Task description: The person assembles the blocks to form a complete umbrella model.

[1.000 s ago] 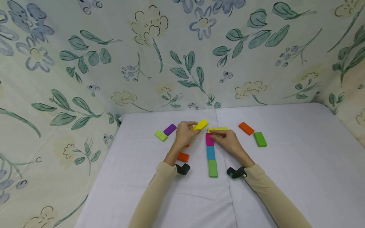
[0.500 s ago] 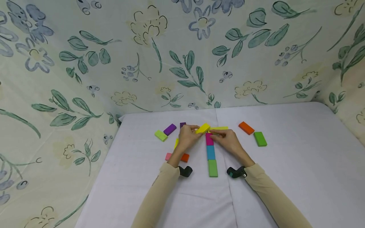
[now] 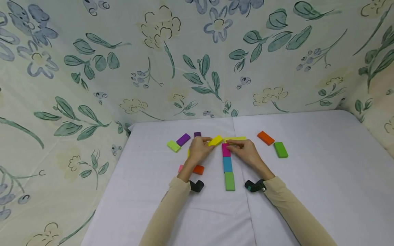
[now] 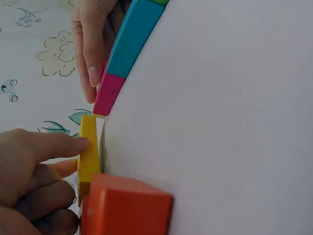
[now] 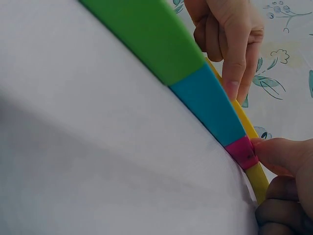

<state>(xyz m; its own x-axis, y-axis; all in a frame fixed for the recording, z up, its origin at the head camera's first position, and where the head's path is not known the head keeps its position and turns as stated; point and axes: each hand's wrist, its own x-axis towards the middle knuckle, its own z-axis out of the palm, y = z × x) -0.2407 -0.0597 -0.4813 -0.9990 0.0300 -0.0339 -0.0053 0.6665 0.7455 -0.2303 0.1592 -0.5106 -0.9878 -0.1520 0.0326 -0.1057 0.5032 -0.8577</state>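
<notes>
My left hand (image 3: 199, 149) pinches a yellow block (image 3: 215, 140) by its left end, tilted up to the right. Its right end comes close to the top of a column on the white cloth. That column runs from a pink block (image 3: 226, 150) through a blue block (image 3: 227, 164) to a green block (image 3: 229, 181). Another yellow block (image 3: 238, 138) lies crosswise at the column's top. My right hand (image 3: 246, 151) has its thumb and forefinger on the pink block's upper end, with the other fingers curled beside the crosswise yellow block (image 5: 257, 182).
Orange (image 3: 266, 138) and green (image 3: 281, 150) blocks lie to the right. Purple (image 3: 183, 139) and lime (image 3: 173, 146) blocks lie to the left, with an orange-red block (image 3: 198, 169) and a pink one (image 3: 180, 168) by the left wrist. A floral cloth (image 3: 172, 85) hangs behind.
My left hand first brings its yellow block right and down against the column's top, then draws it slightly back left. My right hand stays in place.
</notes>
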